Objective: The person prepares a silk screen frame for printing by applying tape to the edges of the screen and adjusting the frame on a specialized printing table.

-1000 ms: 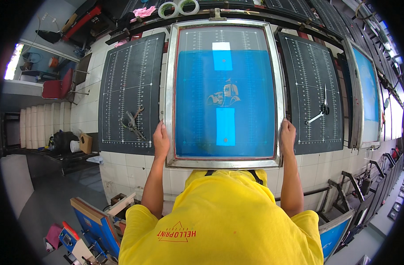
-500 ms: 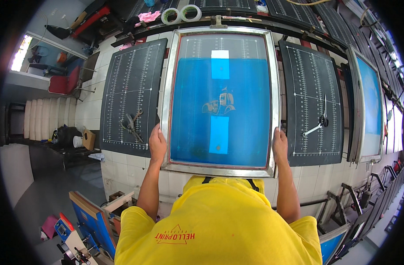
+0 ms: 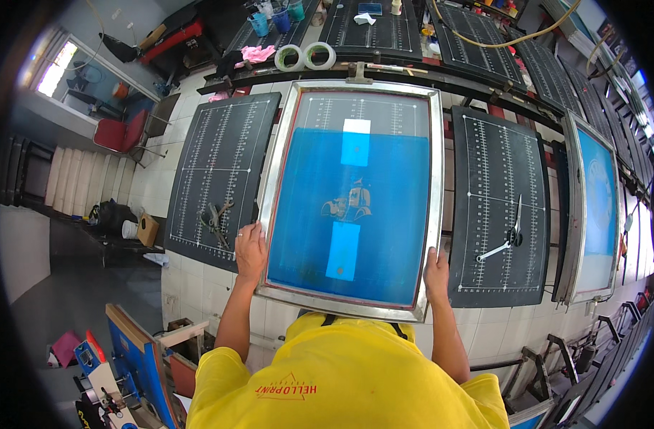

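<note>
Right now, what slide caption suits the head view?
Left hand and right hand grip a metal-framed blue screen between two dark boards.

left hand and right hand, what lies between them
In the head view, the blue framed screen lies between the left hand and right hand, each gripping its edge.

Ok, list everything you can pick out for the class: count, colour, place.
Screen: 1, blue and silver, centre
Side screen: 1, blue and silver, right
Left board: 1, black, left
Right board: 1, black, right
Back boards: several, black, top
Scissors: 1, black handles, right board
Wrench: 1, silver, right board
Tools: count unclear, grey, left board
Tape rolls: 2, whitish, top
Cloth: at least 1, pink, top
Cups: at least 3, bluish, top
Hose: 1, yellow, top right
Chair: 1, red, left
Shirt: 1, yellow, bottom
Left hand: 1, bare, screen's left
Right hand: 1, bare, screen's right
</note>
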A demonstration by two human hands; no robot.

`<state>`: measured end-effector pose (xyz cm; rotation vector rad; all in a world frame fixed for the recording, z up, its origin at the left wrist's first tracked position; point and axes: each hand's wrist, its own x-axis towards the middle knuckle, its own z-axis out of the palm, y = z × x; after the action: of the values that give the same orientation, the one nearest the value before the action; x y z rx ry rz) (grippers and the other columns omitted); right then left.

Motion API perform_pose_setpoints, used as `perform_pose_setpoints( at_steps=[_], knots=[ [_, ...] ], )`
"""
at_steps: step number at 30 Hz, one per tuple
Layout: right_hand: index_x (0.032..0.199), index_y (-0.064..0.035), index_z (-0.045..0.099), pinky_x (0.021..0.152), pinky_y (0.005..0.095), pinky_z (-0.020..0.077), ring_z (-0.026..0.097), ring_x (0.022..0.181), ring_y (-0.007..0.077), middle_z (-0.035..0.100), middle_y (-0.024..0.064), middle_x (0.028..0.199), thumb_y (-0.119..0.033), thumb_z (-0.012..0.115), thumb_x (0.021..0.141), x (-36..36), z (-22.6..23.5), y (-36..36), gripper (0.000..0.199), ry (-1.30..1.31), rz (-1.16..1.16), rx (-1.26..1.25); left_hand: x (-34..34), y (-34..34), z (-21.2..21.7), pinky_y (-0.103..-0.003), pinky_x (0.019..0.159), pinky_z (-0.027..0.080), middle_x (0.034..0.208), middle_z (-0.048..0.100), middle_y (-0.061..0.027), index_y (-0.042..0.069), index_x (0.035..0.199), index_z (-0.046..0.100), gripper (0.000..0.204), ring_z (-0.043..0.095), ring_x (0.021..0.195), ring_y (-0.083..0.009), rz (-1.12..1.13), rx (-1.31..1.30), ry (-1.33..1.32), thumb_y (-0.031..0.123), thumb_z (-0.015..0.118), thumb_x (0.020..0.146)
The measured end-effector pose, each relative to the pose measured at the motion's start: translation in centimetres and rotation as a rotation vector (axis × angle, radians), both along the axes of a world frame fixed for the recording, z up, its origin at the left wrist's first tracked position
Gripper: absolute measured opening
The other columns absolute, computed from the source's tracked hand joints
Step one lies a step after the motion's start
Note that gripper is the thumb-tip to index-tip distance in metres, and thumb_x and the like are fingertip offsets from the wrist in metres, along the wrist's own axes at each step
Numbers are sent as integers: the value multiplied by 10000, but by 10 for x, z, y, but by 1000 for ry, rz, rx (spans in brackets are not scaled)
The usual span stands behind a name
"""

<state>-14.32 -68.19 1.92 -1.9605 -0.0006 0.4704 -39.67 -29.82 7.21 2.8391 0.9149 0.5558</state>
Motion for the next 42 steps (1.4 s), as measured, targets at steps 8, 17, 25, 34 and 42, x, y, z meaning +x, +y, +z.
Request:
perform_pose_setpoints(
  at_steps=[8,17,25,34,42],
  knots=[
    [1103,76,604,796,379,484,612,852,241,668,188,918,-339,484,1039,0,32,10,436,11,18,-95,51,24,22,-463,858,434,1032,607,-133,8,983,663,161,577,958,-351,44,3,-33,133,600,904],
    [1054,46,613,728,363,449,501,771,174,594,108,811,-337,492,1033,0,36,12,402,27,-2,-167,253,93,-5,-490,996,429,1213,589,-205,8,1214,600,359,531,1168,-412,-334,-59,-321,172,641,897],
    [1118,69,605,760,363,463,564,823,193,657,137,893,-323,492,1031,-1,17,-2,418,39,3,-174,396,124,-26,-572,1113,313,1423,456,-229,63,1400,491,541,408,1334,-421,-389,81,-179,309,603,931],
    [1028,41,589,655,276,401,476,754,98,558,11,808,-279,494,1045,-6,28,10,335,77,-74,-64,417,139,-34,-534,1126,329,1347,503,-268,38,1367,527,542,460,1277,-424,-484,36,-137,355,596,934],
    [1119,74,580,757,363,475,596,846,242,637,155,941,-240,499,1021,7,46,23,339,-31,51,-449,420,149,-31,-503,1056,404,1312,533,-257,39,1312,588,526,499,1200,-404,-481,-16,-116,363,647,902]
  ],
)
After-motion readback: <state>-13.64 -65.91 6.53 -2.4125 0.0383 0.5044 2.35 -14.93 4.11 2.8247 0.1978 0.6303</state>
